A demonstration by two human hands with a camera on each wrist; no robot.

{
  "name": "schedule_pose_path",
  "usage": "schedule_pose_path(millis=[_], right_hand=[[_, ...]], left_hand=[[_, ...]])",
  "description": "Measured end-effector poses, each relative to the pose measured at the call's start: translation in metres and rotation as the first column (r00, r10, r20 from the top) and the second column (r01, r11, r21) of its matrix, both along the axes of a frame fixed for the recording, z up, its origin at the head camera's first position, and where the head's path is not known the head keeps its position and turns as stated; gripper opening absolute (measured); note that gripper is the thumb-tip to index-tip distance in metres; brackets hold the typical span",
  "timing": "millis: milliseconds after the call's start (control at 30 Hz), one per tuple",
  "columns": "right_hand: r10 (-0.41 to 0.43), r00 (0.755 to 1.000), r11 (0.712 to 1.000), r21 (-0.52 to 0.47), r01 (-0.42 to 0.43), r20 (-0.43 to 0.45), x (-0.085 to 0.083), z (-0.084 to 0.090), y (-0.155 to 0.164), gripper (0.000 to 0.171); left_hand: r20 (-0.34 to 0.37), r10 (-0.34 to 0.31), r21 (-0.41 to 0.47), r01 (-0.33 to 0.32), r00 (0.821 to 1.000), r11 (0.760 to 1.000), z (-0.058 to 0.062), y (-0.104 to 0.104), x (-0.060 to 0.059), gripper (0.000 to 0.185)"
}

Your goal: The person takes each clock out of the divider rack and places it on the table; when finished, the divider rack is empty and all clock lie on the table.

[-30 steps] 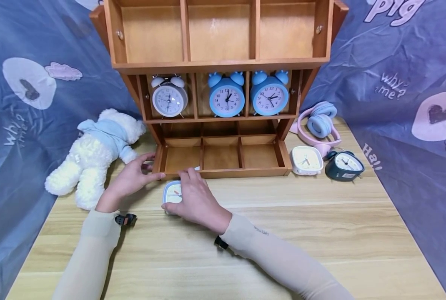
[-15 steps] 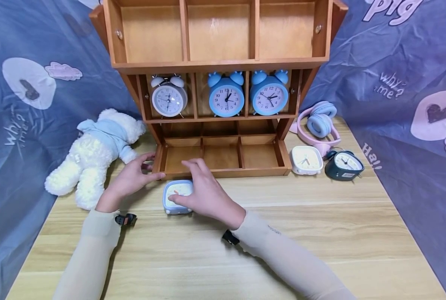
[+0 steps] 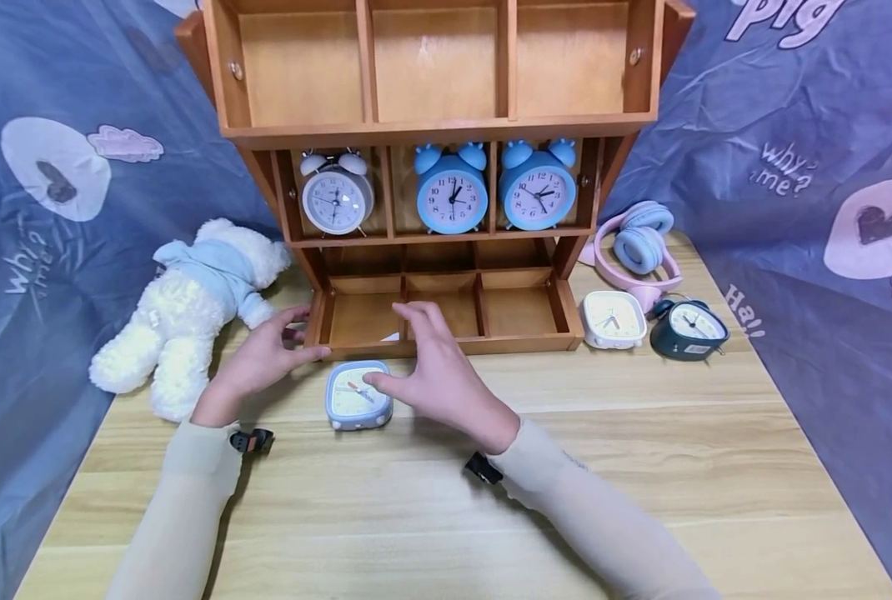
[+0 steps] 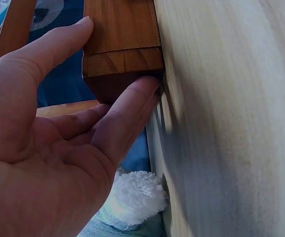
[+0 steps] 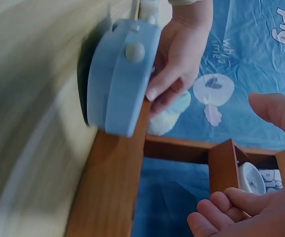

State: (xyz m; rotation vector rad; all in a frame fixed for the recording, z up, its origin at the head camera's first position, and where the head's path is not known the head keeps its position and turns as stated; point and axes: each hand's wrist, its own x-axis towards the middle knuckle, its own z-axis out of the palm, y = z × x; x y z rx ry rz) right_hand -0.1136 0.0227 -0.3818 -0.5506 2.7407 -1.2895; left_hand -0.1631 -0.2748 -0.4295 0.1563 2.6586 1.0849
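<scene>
Head view: the small blue clock [image 3: 358, 395] lies face up on the counter [image 3: 641, 467], just before the wooden shelf [image 3: 446, 325]. The right hand [image 3: 438, 375] hovers beside it, fingers spread, holding nothing. The left hand [image 3: 262, 358] rests relaxed fingers on the shelf's corner. The backdrop [image 3: 791, 167] reads "why me?".

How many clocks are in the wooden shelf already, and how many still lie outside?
Three round twin-bell clocks, one white and two blue, stand in the wooden shelf. The square light-blue clock lies on the table beside the open right hand. The cream square clock and dark clock wait outside.
</scene>
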Motion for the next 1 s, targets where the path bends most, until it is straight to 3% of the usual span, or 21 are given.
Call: schedule_pose_path(millis=[233, 600, 867, 1000], right_hand=[[-0.078, 0.997, 0.997, -0.011, 0.077, -0.020, -0.009, 0.011, 0.018, 0.096], [-0.115, 0.986, 0.993, -0.015, 0.114, -0.122, -0.026, 0.035, 0.045, 0.097], [-0.187, 0.943, 0.982, -0.089, 0.169, -0.274, -0.043, 0.056, 0.067, 0.091], [-0.219, 0.925, 0.975, -0.086, 0.203, -0.309, -0.050, 0.067, 0.076, 0.091]], left_hand=[[0.007, -0.002, 0.004, 0.002, 1.000, 1.000, 0.001, 0.000, 0.002, 0.094], [0.003, -0.010, 0.009, 0.010, 1.000, 1.000, 0.001, -0.001, 0.000, 0.097], [0.002, -0.013, 0.013, 0.013, 1.000, 1.000, 0.001, -0.001, 0.001, 0.097], [0.000, -0.014, 0.016, 0.014, 1.000, 1.000, 0.001, -0.001, 0.001, 0.096]])
